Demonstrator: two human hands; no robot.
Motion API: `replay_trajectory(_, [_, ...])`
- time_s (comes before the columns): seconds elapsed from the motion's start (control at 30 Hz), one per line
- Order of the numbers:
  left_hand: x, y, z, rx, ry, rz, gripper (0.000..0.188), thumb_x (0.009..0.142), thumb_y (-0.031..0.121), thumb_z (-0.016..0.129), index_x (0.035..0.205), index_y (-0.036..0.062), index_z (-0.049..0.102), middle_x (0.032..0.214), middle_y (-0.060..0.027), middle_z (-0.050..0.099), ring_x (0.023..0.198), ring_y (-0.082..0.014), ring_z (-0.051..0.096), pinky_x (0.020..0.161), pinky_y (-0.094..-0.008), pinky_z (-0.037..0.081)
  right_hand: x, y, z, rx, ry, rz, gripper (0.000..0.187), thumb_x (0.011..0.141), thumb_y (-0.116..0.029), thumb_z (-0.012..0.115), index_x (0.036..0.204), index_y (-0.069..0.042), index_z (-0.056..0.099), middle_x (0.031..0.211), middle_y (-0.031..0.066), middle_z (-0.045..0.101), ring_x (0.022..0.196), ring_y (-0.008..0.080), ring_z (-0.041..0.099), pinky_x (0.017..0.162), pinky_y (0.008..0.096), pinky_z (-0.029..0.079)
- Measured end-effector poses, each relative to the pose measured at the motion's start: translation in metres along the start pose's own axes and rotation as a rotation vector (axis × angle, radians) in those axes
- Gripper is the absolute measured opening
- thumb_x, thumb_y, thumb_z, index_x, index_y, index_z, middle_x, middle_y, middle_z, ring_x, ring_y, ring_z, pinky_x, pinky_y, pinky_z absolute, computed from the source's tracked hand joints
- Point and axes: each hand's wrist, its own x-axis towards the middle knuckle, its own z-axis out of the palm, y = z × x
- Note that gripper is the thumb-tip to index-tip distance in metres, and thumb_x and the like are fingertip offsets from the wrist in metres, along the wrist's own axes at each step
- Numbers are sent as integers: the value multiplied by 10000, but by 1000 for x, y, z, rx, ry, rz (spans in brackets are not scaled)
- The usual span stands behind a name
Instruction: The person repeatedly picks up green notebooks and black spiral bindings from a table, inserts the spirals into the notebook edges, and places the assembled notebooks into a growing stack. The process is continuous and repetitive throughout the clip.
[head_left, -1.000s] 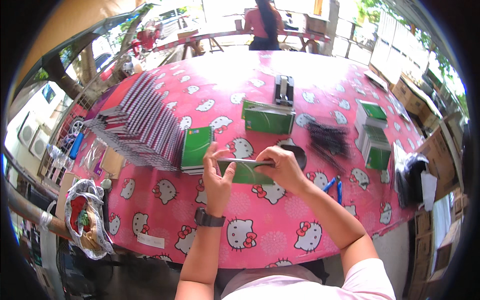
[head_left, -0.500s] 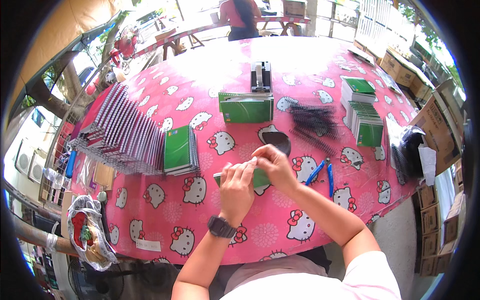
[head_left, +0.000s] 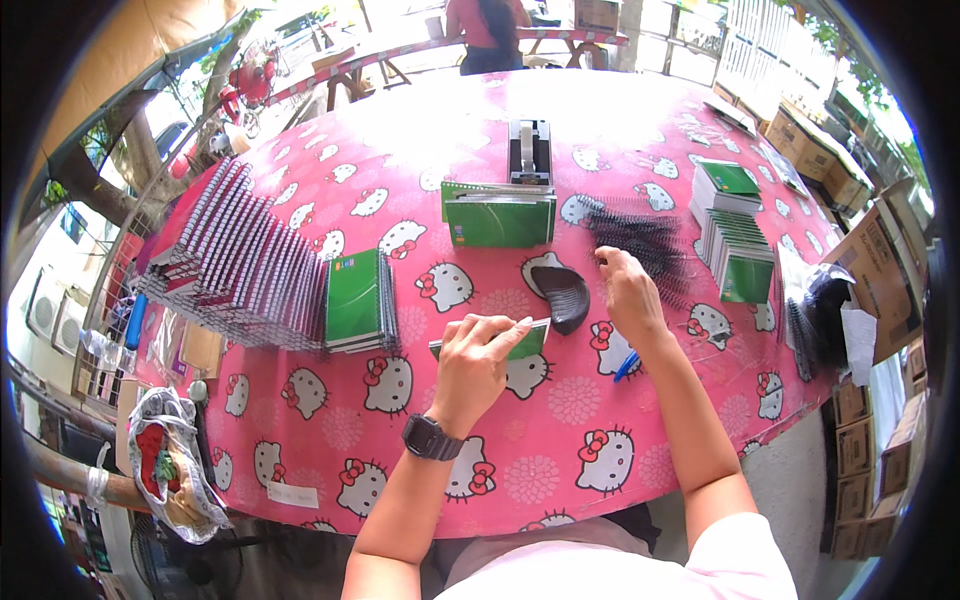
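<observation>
My left hand, with a black watch on its wrist, is closed on a small green-covered notebook at the middle of the table. Its thumb and fingers lie along the notebook's top edge. My right hand is at the near side of a heap of black spiral binding coils. Its fingers are bent together at the coils; whether a coil is between them is hard to see. Between my hands lies a black, curved, ridged object. A blue plier handle shows beside my right forearm, which hides the rest.
Bound notebooks are stacked at left, beside a smaller green stack. Green notebooks stand ahead, before a black tape dispenser. More green booklets are at right. Cardboard boxes line the right side. A person is beyond the table.
My right hand has left the notebook and moved right and away to the coils. My left hand stays on the notebook. The right forearm now covers much of the blue pliers.
</observation>
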Motion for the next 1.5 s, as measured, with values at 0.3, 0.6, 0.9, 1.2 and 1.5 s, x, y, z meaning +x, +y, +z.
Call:
replay_trajectory(0.3, [-1,-2,3,28,44,17,327,730,-3,637,1026,125,693,938,-9,663,838,-178,590,763,-320,416,-19,-82,16,82,-158,-17,264,867,-94,551,1128,-63,527,921,128,578,877,314,598,707,394,516])
replay_trajectory(0.6, [-3,-2,3,-5,61,1,170,768,114,682,937,126,694,844,15,658,798,-161,599,742,-312,409,0,-48,-22,709,-517,39,213,742,6,694,937,-74,668,861,28,610,766,130,579,697,273,479])
replay_trajectory(0.9, [-3,-2,4,-15,95,20,117,770,112,685,886,128,695,808,19,659,765,-149,602,719,-304,406,-4,-52,-15,725,-451,-2,202,716,46,694,886,-57,658,803,22,591,811,146,577,685,289,466])
replay_trajectory(1.2, [-2,-2,4,-8,86,1,204,761,146,705,962,134,677,841,8,659,781,-162,595,729,-312,399,-6,-45,-20,711,-579,-84,257,818,-94,663,1067,-49,621,772,64,600,726,177,577,676,311,472])
replay_trajectory(1.5, [-4,14,5,28,-25,-97,220,774,273,704,897,114,614,825,3,622,813,-191,571,763,-343,351,0,-64,-23,624,-681,70,398,852,-99,633,1227,-61,504,790,87,624,705,199,603,667,315,489])
